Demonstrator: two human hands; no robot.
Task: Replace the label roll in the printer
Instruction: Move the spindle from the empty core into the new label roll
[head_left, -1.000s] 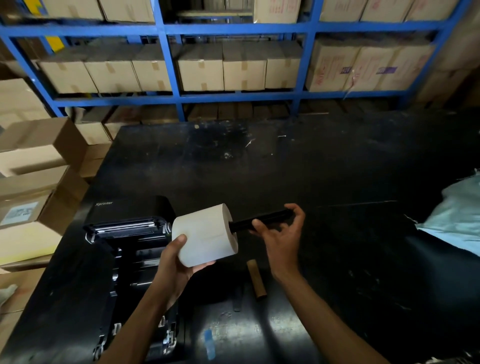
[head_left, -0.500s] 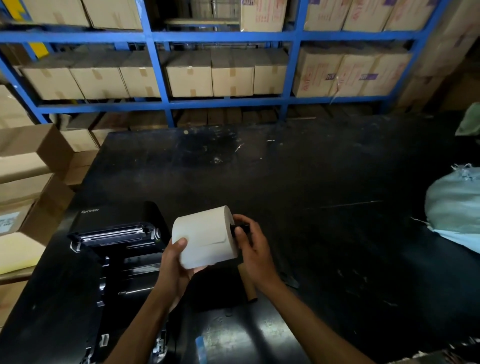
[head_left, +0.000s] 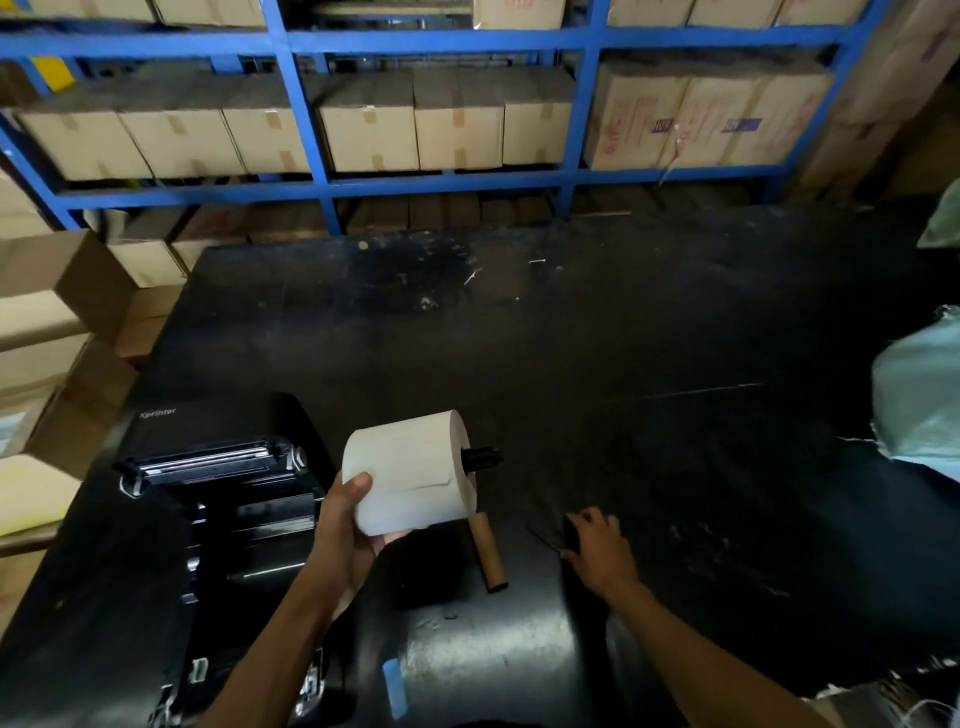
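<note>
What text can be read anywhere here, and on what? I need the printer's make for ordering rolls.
"Xprinter": on the black lid of the printer, top left.
Red and purple print on the cardboard boxes on the blue shelf: too blurred to read.
Label roll held in the left hand: blank, no print.

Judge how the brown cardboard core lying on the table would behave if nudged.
The cardboard core is a bare, hollow-looking tube lying on its side on the black table, so it probably rolls sideways easily. It looks light, and likely crushes under a hard squeeze.
</note>
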